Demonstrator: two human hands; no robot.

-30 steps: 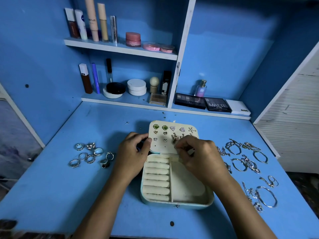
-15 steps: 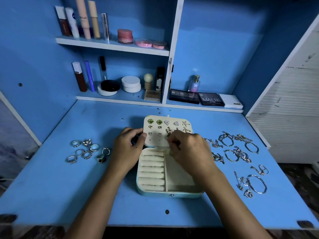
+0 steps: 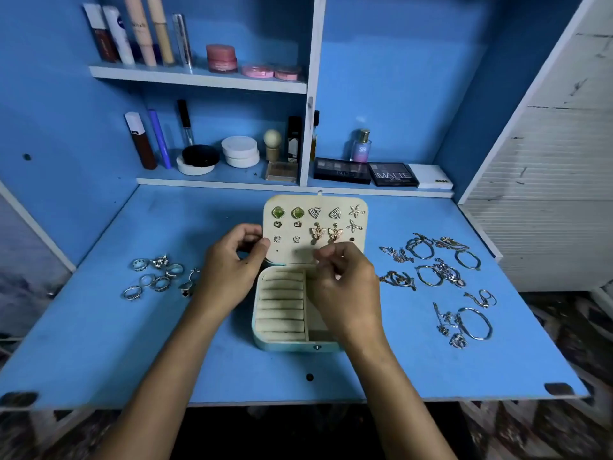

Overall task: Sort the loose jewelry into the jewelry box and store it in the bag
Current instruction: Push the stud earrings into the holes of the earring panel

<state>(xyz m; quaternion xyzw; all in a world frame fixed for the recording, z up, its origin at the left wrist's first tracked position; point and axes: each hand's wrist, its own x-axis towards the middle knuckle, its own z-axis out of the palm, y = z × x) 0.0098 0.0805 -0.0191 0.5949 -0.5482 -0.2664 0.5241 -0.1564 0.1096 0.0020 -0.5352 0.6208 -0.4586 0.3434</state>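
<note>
Left hand point(image 3: 232, 270) grips the raised lid's point(image 3: 315, 227) left edge; right hand point(image 3: 345, 287) is curled at its lower edge (contents cannot be told). Jewelry box point(image 3: 282, 313) is centred on the table point(image 3: 132, 360).

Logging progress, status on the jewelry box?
Left hand holds lid edge. Right hand fingers curled at lid's lower edge, grasp unclear. Rings and bracelets loose on the desk. Nothing blocking.
</note>
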